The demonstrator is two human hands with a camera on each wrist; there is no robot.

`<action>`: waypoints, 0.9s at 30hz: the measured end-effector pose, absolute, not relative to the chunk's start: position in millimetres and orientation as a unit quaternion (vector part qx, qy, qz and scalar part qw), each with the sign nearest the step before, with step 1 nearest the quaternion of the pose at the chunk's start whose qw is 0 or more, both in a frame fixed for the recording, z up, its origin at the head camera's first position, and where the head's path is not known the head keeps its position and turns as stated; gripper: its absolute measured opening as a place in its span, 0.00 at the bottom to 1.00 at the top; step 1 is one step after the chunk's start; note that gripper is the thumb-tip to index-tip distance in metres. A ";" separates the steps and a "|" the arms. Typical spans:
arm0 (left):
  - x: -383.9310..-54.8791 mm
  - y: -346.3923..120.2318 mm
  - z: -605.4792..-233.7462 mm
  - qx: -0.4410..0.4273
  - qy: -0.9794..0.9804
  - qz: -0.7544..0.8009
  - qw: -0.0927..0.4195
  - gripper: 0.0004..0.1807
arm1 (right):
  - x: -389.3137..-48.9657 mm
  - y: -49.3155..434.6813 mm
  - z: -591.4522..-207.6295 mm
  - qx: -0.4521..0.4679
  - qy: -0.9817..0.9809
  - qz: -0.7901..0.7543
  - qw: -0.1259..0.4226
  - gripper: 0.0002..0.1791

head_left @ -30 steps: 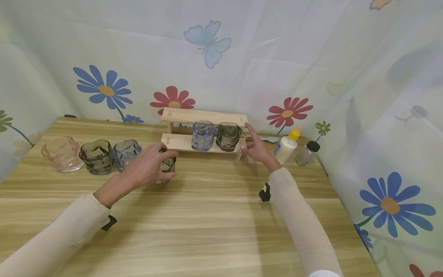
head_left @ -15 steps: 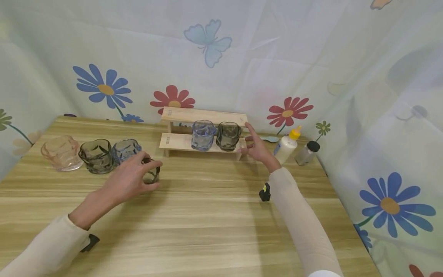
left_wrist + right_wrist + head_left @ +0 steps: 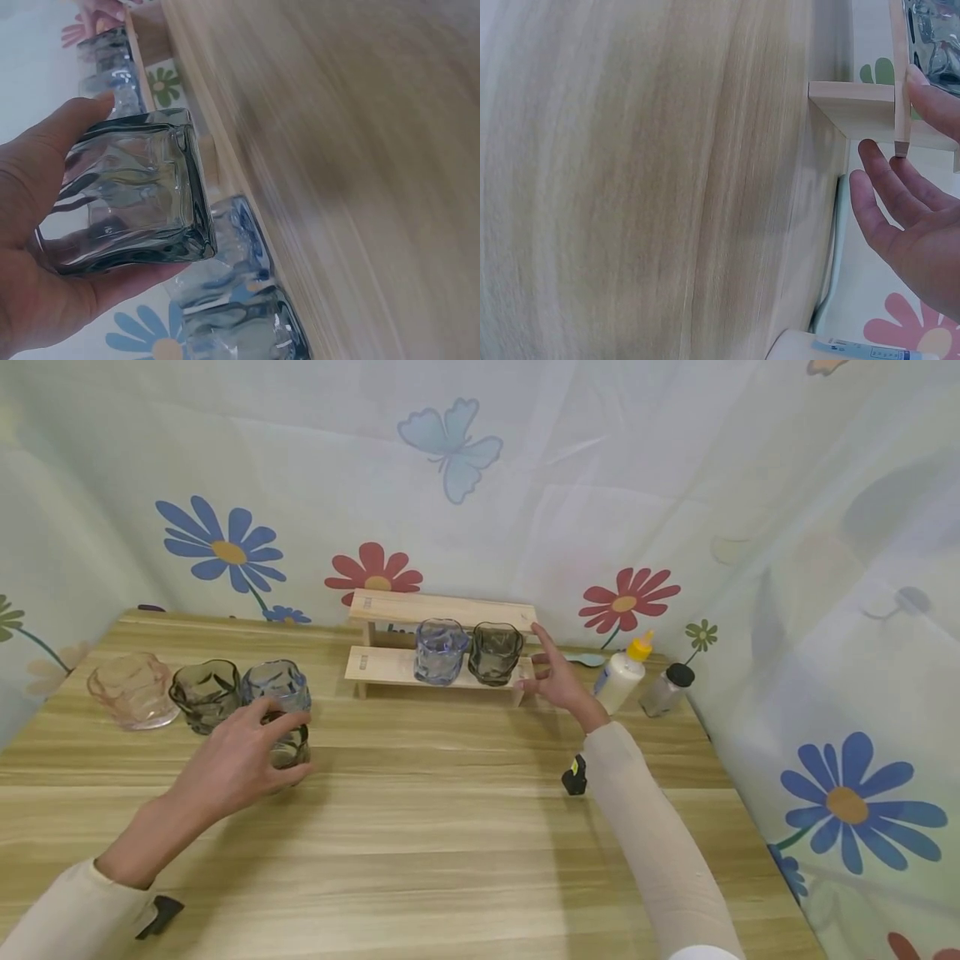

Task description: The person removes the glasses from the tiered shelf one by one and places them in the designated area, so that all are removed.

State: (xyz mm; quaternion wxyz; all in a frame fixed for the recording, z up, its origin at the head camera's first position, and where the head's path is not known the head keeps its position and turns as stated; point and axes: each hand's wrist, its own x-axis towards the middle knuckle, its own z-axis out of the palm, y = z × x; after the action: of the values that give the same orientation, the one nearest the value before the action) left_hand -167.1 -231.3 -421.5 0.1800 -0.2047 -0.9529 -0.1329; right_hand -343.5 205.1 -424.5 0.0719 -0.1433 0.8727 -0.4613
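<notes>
My left hand grips a smoky grey-green glass tumbler by its sides, thumb on one side and fingers on the other. In the left wrist view the tumbler's thick square base faces away from the palm, off the table. Just behind it on the table stands a blue glass tumbler. My right hand holds the right end of a two-tier wooden shelf, its thumb against the lower board. On that board sit another blue tumbler and a dark grey tumbler.
Left on the table stand a dark olive tumbler and a pink tumbler. Right of the shelf are a white bottle with a yellow nozzle, a black-lidded jar and a pale blue spoon-like item. A flowered cloth hangs behind.
My left hand has carried the grey-green tumbler from the shelf's left end leftward to in front of the blue tumbler. The shelf's left end shifted slightly left; my right hand stayed put.
</notes>
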 end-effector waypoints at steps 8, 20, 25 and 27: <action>-159.2 -249.6 -422.3 -0.172 -0.961 -0.127 0.176 0.37 | -344.8 205.5 -423.8 -0.148 0.872 -0.461 0.070 0.59; -149.4 -289.2 -425.4 -0.127 -0.962 -0.137 0.200 0.38 | -344.9 203.5 -422.5 -0.131 0.877 -0.456 0.078 0.59; -148.0 -306.8 -427.5 -0.123 -0.959 -0.123 0.222 0.38 | -345.3 204.9 -422.7 -0.128 0.878 -0.455 0.078 0.58; -147.0 -313.3 -428.2 -0.108 -0.963 -0.119 0.216 0.38 | -345.3 205.0 -423.2 -0.130 0.878 -0.454 0.080 0.59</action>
State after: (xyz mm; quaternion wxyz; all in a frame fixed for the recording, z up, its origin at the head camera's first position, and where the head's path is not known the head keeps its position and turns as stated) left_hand -147.0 -313.3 -428.2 0.2157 -0.1079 -0.9632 -0.1191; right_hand -345.3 205.0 -423.2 0.0801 -0.1298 0.8776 -0.4545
